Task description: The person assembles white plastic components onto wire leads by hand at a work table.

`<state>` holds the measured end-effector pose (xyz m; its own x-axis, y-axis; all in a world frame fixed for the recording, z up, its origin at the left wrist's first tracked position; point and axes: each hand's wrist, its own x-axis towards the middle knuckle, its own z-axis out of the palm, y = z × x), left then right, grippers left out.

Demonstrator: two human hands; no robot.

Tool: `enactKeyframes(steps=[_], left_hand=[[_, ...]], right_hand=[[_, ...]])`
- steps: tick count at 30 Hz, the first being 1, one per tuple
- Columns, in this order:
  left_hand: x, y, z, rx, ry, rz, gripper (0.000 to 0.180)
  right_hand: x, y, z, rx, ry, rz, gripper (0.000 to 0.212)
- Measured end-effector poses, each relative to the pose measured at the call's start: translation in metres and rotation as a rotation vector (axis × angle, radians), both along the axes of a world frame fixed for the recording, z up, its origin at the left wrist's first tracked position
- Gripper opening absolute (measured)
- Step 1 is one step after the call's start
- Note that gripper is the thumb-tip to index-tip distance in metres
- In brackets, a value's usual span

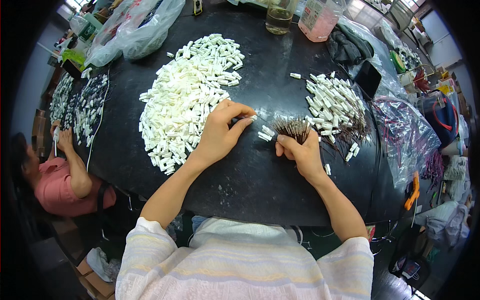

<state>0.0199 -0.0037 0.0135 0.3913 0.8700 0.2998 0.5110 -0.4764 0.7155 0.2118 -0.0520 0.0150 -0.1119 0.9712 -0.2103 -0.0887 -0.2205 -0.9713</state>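
Observation:
My left hand [220,131] is closed, thumb and forefinger pinching a small white plastic connector [253,118]. A bunch of thin dark brown wires [296,130] is gripped in my right hand [306,154], their tips fanned toward my left hand. Between the hands, a few white connectors [265,133] lie beside the bunch; whether they are joined to its wires I cannot tell. Left of my left hand spreads a big heap of loose white connectors [182,100]. Beyond my right hand is a smaller pile of white connectors with brown wires [332,102].
On the black table [250,195], a clear plastic bag [400,132] and an orange-handled tool [413,191] lie at the right. A phone [368,80] stands past the wired pile. At the back are a cup of liquid [280,19] and a plastic bag [145,35]. A co-worker [65,180] sits at left.

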Motion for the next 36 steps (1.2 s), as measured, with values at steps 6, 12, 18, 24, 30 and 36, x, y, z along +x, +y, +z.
enactKeyframes(steps=[6, 12, 18, 24, 30, 36], left_hand=[[-0.005, -0.003, 0.006, -0.671, -0.542, -0.182, 0.017], [-0.002, -0.004, 0.008, -0.7, -0.553, -0.183, 0.017], [-0.003, -0.005, 0.007, -0.492, -0.398, -0.216, 0.016], [0.0, -0.005, 0.004, -0.324, -0.267, -0.28, 0.016], [0.004, -0.011, -0.001, -0.373, -0.268, -0.312, 0.017], [0.005, -0.01, -0.002, -0.676, -0.454, -0.202, 0.014]], right_hand=[[-0.006, 0.001, 0.003, 0.003, -0.027, 0.018, 0.005], [-0.004, -0.001, 0.002, 0.001, -0.031, -0.008, 0.004], [-0.005, -0.002, 0.002, 0.008, -0.041, -0.006, 0.004], [-0.004, -0.003, -0.004, 0.047, -0.013, -0.023, 0.004], [-0.006, -0.005, -0.008, 0.096, -0.066, -0.021, 0.004], [-0.004, -0.003, 0.0, 0.131, -0.104, 0.022, 0.005]])
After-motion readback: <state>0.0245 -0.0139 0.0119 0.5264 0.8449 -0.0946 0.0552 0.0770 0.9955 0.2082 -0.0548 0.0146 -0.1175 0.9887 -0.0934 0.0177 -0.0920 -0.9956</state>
